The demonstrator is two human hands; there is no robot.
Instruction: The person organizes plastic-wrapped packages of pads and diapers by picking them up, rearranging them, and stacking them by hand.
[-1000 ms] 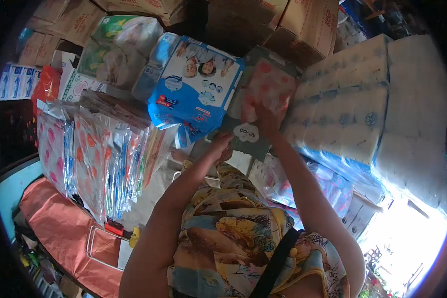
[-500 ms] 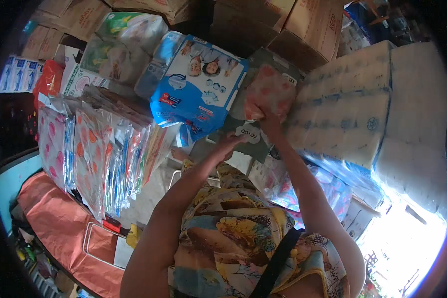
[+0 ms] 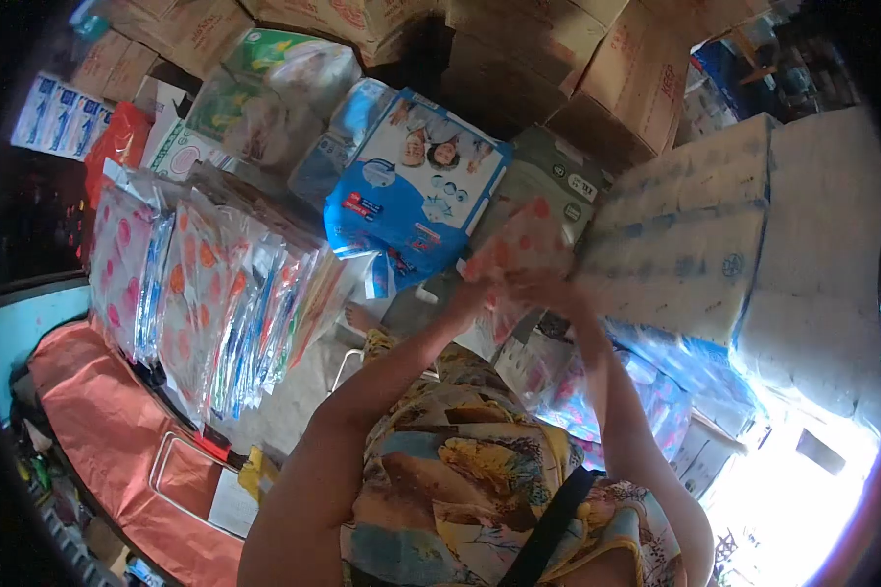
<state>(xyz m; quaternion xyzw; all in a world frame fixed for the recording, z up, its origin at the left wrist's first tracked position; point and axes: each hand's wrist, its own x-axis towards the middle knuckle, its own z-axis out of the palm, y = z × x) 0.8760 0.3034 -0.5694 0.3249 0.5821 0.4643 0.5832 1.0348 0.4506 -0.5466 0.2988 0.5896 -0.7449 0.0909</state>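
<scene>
A clear plastic packet with a red dotted pattern [image 3: 525, 240] lies tilted over a grey-green package [image 3: 556, 171]. My left hand [image 3: 468, 301] is closed on the packet's lower left edge. Blurred by motion, my right hand [image 3: 546, 291] lies across the packet's lower right part, and its fingers cannot be made out clearly. Left of the packet is a blue and white package [image 3: 416, 191] with two people printed on it. Part of the grey-green package is hidden under the packet.
Many flat plastic-wrapped packets [image 3: 206, 293] stand in a row at the left. Big wrapped bales [image 3: 675, 235] fill the right side. Cardboard boxes [image 3: 626, 83] are stacked at the back. A red-orange cover [image 3: 117, 421] and a wire frame [image 3: 181, 479] lie at the lower left.
The red dotted packet has come down toward my body, uncovering more of the grey-green package. My left hand has moved onto its edge. The view has shifted slightly.
</scene>
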